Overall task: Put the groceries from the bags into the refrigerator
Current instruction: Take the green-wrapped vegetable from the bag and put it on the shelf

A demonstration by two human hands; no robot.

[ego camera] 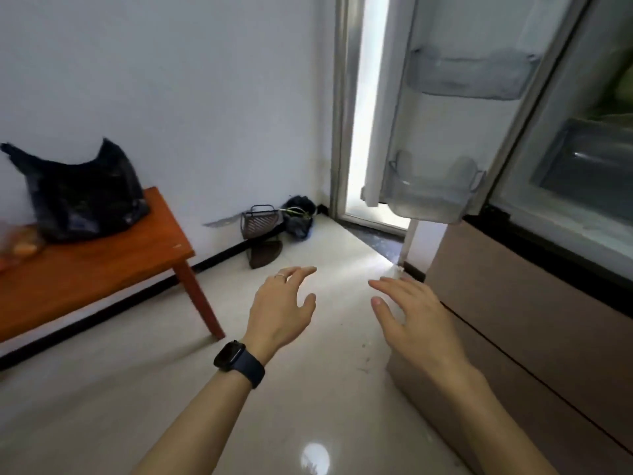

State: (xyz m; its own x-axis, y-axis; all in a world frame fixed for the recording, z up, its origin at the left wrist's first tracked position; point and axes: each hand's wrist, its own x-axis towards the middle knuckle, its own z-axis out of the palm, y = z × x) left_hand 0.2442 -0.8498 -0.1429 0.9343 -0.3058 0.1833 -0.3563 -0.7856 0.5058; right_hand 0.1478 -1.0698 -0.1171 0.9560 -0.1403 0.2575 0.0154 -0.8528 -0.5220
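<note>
Groceries wait in the black plastic bag point(82, 197) on the orange wooden table point(102, 269). Left hand point(279, 310) and right hand point(416, 317) hover empty, fingers spread, beside the refrigerator point(565, 186), its door point(455, 108) open. Judged between items; next, probably, reach into the bag.

A single wide-angle view from the person's head looks forward and steeply down over the floor point(325, 389) toward a room corner. Both forearms enter from the bottom edge, with the left hand point(279, 313) and right hand point(411, 317) close below the lens. The surface point(102, 279) sits at the view's left edge, and the open refrigerator point(513, 303) fills the right side.
</note>
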